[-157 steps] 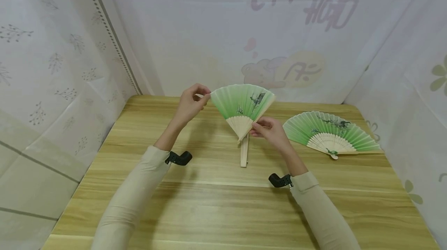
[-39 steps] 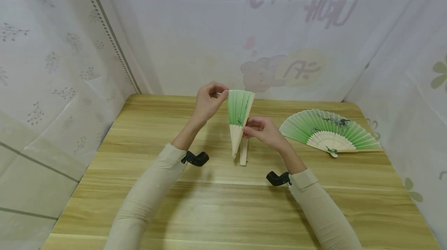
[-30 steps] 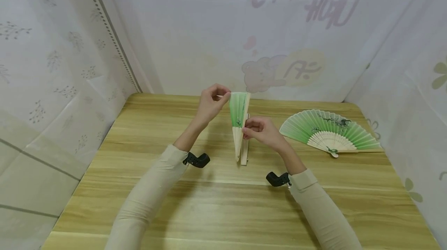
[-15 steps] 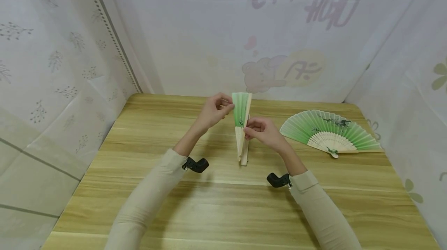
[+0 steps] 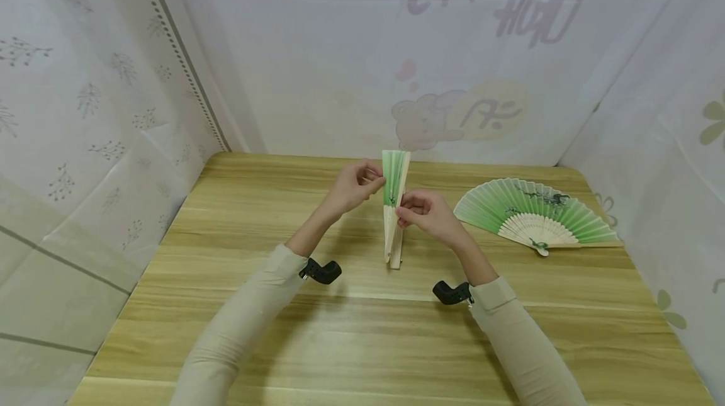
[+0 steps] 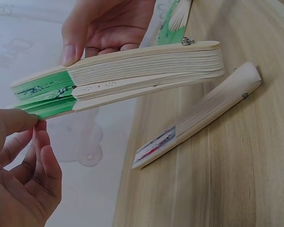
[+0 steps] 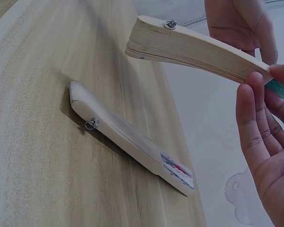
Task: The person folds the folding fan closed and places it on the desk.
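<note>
A green folding fan (image 5: 390,195) with pale wooden ribs is held above the table, nearly folded. My left hand (image 5: 354,187) pinches its green edge between thumb and fingers. Lower down the opposite side, my right hand (image 5: 427,211) grips the ribs near where the green cloth begins. In the left wrist view the fan's stacked ribs (image 6: 142,68) show a small gap near one outer rib, and a metal ring (image 6: 187,41) marks the pivot end. Beneath it lies a second, folded fan (image 7: 125,144) with a white, red and dark printed tip.
An opened green fan (image 5: 481,211) with a dark printed pattern lies on the right of the wooden table (image 5: 362,343). Printed white cloth (image 5: 306,66) hangs behind the table and on both sides. Black wrist cameras (image 5: 323,272) are worn on both sleeves.
The held fan has gone from partly spread to a narrow, nearly folded stack. My left hand has moved right and slid down along its edge; my right hand keeps its grip.
</note>
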Available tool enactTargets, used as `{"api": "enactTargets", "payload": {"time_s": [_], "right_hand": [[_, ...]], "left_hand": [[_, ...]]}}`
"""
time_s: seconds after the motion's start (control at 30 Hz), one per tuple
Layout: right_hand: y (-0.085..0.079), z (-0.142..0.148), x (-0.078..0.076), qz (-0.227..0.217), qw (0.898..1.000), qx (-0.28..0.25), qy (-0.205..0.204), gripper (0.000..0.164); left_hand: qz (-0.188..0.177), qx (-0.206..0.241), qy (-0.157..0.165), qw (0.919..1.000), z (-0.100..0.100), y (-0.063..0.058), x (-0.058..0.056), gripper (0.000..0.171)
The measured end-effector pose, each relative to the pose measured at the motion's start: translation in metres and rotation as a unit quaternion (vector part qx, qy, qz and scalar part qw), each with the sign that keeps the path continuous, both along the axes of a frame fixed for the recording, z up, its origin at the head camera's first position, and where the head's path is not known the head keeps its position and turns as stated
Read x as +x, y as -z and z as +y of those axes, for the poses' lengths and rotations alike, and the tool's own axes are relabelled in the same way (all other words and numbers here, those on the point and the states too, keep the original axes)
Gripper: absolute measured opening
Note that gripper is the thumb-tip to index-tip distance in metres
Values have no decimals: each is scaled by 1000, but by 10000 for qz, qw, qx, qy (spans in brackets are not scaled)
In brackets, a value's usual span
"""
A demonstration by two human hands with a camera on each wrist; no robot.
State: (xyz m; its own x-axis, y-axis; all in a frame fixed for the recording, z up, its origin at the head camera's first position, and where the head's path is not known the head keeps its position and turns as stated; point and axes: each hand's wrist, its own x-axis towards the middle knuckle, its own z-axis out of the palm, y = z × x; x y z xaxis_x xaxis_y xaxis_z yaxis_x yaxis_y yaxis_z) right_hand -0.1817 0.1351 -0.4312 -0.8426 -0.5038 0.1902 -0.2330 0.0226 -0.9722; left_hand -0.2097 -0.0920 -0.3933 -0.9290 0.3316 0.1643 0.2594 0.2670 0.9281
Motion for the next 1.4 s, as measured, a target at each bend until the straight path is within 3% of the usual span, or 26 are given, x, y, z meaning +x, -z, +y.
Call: {"api": "enactTargets", "payload": {"time_s": [0.47, 0.7, 0.93, 1.4], "right_hand": [[2, 0, 0, 208, 9998, 3, -21, 13], [3, 1, 1, 48, 10000, -29, 49, 13], [1, -1, 1, 265, 9996, 48, -62, 14], [3, 2, 2, 19, 9999, 10, 124, 16]], "left_hand": [[24, -85, 7, 10000, 4, 5, -3, 10], [99, -18, -5, 9999, 3, 3, -1, 6], [161, -29, 24, 9999, 4, 4, 0, 7], [185, -167, 207, 9995, 6, 8, 1, 7]]}}
